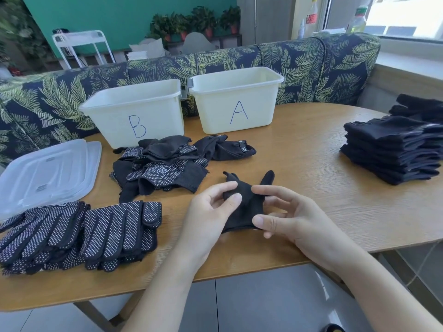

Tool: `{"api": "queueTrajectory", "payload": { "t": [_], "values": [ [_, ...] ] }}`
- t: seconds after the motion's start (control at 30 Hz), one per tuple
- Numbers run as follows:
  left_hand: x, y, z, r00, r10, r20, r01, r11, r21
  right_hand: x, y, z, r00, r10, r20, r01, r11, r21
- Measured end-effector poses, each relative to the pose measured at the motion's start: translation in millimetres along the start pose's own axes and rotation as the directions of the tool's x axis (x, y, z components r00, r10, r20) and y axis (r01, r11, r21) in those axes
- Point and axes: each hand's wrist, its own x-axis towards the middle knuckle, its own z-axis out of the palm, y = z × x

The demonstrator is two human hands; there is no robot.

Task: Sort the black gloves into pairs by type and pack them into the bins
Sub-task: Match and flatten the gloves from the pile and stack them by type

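- Plain glove held over the near table edge, cuff near, fingers pointing far
- Left hand pinches its left side, right hand its cuff
- Folded plain stack lies far right, likely nearer the right hand

We note both bare forearms reaching in from below, converging at centre. Our left hand pinches with thumb and forefinger curled; our right hand grips likewise, thumb forward, remaining fingers loosely bent.
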Motion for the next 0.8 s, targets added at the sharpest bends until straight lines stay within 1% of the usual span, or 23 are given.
{"api": "queueTrajectory", "payload": {
  "t": [0.07,0.17,0.27,0.37,0.53,0.6,0.7,0.8],
  "values": [
    [0,-2,1,1.000,-0.013,0.003,0.013,1.000,0.017,-2,0,-1,1.000,0.000,-0.005,0.000,1.000,-0.001],
    [0,-5,0,0.998,-0.004,-0.055,0.004,1.000,-0.009,-2,1,-3,1.000,0.003,-0.012,-0.003,0.999,-0.033],
    [-3,-5,1,0.994,0.015,-0.113,-0.015,1.000,0.005,-3,-2,-2,0.999,0.026,0.022,-0.025,0.999,-0.045],
    [-6,-3,3,0.992,0.029,-0.126,-0.029,1.000,0.000,-1,-4,0,0.998,0.038,0.044,-0.036,0.999,-0.031],
    [-11,-1,4,0.992,0.039,-0.122,-0.045,0.998,-0.052,6,-2,4,1.000,0.002,0.012,-0.001,0.994,-0.107],
    [-12,-1,5,0.993,0.041,-0.114,-0.051,0.995,-0.088,9,-2,7,1.000,-0.017,-0.013,0.016,0.997,-0.077],
    [-15,-2,7,0.993,0.050,-0.105,-0.061,0.993,-0.100,11,-1,8,0.998,-0.027,-0.058,0.022,0.996,-0.085],
    [-16,-3,9,0.995,0.024,-0.097,-0.038,0.989,-0.146,13,1,7,0.993,-0.009,-0.114,0.008,1.000,-0.010]
  ]
}}
